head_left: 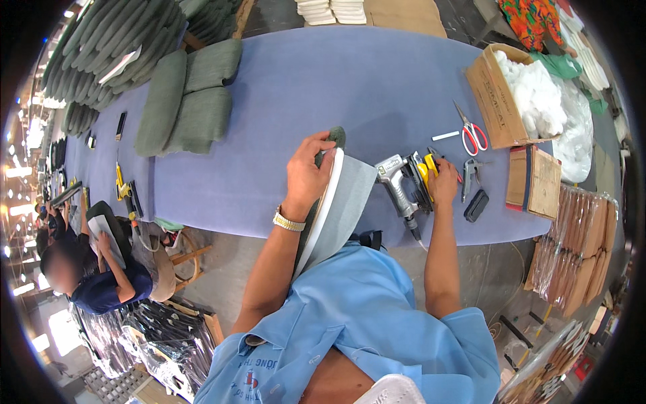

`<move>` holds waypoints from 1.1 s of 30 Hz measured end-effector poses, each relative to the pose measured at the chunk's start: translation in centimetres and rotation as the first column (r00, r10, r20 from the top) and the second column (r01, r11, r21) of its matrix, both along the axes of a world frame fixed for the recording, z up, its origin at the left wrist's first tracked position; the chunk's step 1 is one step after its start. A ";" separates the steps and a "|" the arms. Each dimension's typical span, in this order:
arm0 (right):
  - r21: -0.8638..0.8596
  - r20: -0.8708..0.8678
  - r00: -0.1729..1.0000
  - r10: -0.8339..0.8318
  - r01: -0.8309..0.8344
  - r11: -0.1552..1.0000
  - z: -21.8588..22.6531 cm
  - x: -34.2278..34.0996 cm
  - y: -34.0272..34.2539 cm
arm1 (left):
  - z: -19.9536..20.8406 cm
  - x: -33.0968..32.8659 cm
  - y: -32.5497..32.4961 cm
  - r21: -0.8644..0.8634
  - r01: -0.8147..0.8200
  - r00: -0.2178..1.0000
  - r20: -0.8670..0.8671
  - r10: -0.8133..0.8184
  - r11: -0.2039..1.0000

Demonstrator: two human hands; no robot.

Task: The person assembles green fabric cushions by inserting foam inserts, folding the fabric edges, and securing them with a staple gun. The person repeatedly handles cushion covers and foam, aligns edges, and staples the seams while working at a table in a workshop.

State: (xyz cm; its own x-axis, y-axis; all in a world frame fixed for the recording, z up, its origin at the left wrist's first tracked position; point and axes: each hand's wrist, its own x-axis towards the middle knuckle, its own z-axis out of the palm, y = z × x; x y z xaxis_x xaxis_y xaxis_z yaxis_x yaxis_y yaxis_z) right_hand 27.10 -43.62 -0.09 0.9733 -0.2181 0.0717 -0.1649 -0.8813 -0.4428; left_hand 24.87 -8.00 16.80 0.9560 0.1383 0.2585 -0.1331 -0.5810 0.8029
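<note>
My left hand point(311, 168) is closed on the upper edge of a dark green upholstered pad point(336, 138), its fingers pinching the fabric at the top. The pad stands tilted against my body. A white rim point(326, 202) and a grey backing sheet point(348, 202) show on it. On the table to the right, my right hand point(444, 182) has its fingers around a yellow and black tool point(425, 168), partly hidden by the hand. Immediately left of that tool lies a silver air staple gun point(397, 185) with a hose at its lower end.
Red-handled scissors point(474, 137), a white stick point(445, 135), a grey air blow gun point(470, 178) and a black case point(476, 205) lie at right. Behind them stands a carton point(494, 101) of white stuffing. Green pads point(198, 114) are stacked at left. A co-worker point(111, 276) sits lower left.
</note>
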 end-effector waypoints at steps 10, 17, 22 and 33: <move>0.080 -0.140 0.990 0.023 -0.012 0.997 1.4 0.4 -0.7 | -1.2 0.3 -0.1 -0.090 0.002 1.000 0.022 0.000 0.996; 0.153 0.080 0.996 -0.044 0.032 0.988 2.1 -2.0 1.1 | -0.8 0.2 -0.1 -0.031 0.006 1.000 0.014 -0.006 0.999; 0.022 0.087 0.993 -0.084 0.082 0.996 1.1 -4.5 2.6 | -0.1 0.2 -0.4 0.139 0.009 0.995 0.098 -0.022 0.990; -0.081 -0.236 0.971 -0.031 0.012 0.997 2.2 -2.3 0.8 | -0.7 1.1 0.2 0.225 -0.077 0.976 0.215 0.028 0.971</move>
